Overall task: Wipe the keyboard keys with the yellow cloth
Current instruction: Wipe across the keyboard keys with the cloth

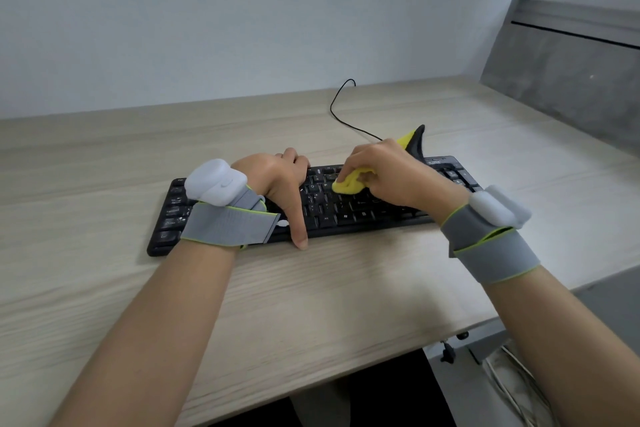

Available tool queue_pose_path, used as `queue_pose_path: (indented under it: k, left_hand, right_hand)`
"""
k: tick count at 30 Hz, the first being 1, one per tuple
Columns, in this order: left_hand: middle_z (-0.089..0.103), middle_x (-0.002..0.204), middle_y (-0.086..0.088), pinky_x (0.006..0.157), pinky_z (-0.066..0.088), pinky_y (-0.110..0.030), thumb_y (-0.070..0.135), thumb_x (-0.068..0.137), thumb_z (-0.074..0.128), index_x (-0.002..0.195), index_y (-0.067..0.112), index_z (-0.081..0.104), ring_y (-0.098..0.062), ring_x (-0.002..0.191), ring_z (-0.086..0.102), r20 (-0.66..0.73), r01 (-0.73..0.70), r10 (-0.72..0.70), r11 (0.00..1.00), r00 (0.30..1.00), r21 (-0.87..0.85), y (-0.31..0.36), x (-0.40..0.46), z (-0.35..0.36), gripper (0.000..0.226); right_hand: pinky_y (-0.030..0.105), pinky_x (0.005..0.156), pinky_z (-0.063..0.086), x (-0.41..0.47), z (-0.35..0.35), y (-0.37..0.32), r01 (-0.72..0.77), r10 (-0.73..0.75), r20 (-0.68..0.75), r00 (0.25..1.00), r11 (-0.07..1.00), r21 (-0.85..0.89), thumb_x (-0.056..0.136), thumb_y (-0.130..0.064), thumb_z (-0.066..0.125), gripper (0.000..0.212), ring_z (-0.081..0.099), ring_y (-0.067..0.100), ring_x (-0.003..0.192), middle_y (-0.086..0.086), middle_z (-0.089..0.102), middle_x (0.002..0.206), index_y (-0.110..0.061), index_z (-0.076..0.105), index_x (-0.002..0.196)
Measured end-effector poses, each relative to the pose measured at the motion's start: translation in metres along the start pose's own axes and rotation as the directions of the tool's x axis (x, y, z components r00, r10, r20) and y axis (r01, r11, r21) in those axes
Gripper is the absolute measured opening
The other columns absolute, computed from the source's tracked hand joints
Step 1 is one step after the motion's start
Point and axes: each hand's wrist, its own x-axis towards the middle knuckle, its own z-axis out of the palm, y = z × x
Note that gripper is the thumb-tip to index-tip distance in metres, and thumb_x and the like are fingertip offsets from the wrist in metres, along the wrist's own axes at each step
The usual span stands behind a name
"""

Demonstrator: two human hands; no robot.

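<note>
A black keyboard point(332, 210) lies across the wooden desk point(311, 295). My right hand point(391, 173) grips a bunched yellow cloth point(348, 184) and presses it on the keys right of the middle. A yellow and dark tip of the cloth sticks up behind the hand. My left hand point(280, 184) spans the left half of the keyboard. Its fingers curl over the far edge and its thumb reaches down over the near edge onto the desk. Both wrists wear grey straps with white sensor units.
The keyboard's black cable point(337, 107) loops back toward the pale wall. A grey panel point(568, 73) stands at the right. The desk's right edge drops off near my right forearm, with cables point(512, 381) and a clamp below.
</note>
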Motion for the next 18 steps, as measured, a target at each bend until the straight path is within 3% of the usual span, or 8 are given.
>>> queue_pose_path:
  k: [4,8,12,15,18]
  left_hand:
    - [0.028,0.131,0.001,0.102,0.041,-0.043,0.064,0.017,0.083,0.142,0.017,0.023,-0.022,0.125,0.034,0.006,-0.001,0.001,1.0,1.0,0.001,0.001,-0.001,-0.001,0.146]
    - [0.029,0.13,0.002,0.102,0.042,-0.042,0.063,0.019,0.084,0.141,0.017,0.023,-0.021,0.125,0.035,0.001,-0.002,0.002,1.0,1.0,0.001,0.001,-0.001,-0.001,0.144]
    - [0.029,0.131,0.002,0.102,0.042,-0.042,0.066,0.01,0.078,0.142,0.017,0.023,-0.022,0.126,0.035,0.011,-0.004,0.004,1.0,1.0,0.004,0.0,-0.003,-0.001,0.151]
    - [0.029,0.13,0.002,0.102,0.042,-0.042,0.068,0.007,0.076,0.141,0.017,0.024,-0.022,0.125,0.035,0.008,-0.003,0.003,1.0,1.0,0.011,0.001,-0.003,-0.002,0.152]
    - [0.029,0.13,0.002,0.102,0.042,-0.043,0.068,0.006,0.075,0.141,0.018,0.023,-0.022,0.125,0.035,0.012,0.005,-0.006,1.0,1.0,0.019,0.002,-0.004,-0.003,0.153]
  right_hand:
    - [0.037,0.082,0.049,0.005,0.008,-0.008,-0.001,0.0,-0.074,0.997,1.0,-0.019,0.078,0.015,0.044,0.044,0.058,0.029,0.1,0.011,0.065,0.11,-0.011,0.07,0.103]
    - [0.039,0.086,0.05,-0.005,0.011,-0.017,0.075,-0.074,-0.011,0.997,0.996,0.051,0.079,0.014,0.048,0.041,0.06,0.028,0.099,0.009,0.066,0.108,-0.012,0.071,0.1]
    - [0.039,0.09,0.049,-0.007,-0.002,-0.01,0.029,-0.03,0.072,0.997,0.999,0.022,0.081,0.01,0.048,0.039,0.058,0.028,0.101,0.008,0.067,0.106,-0.017,0.072,0.097]
    - [0.038,0.09,0.047,0.006,-0.001,-0.01,-0.048,0.049,0.003,0.999,0.997,-0.068,0.079,0.01,0.043,0.044,0.054,0.03,0.105,0.012,0.065,0.108,-0.015,0.07,0.102]
    - [0.04,0.091,0.046,0.017,0.007,-0.018,-0.092,0.089,-0.077,0.993,0.995,-0.041,0.079,0.008,0.044,0.041,0.053,0.032,0.107,0.014,0.063,0.111,-0.011,0.067,0.107]
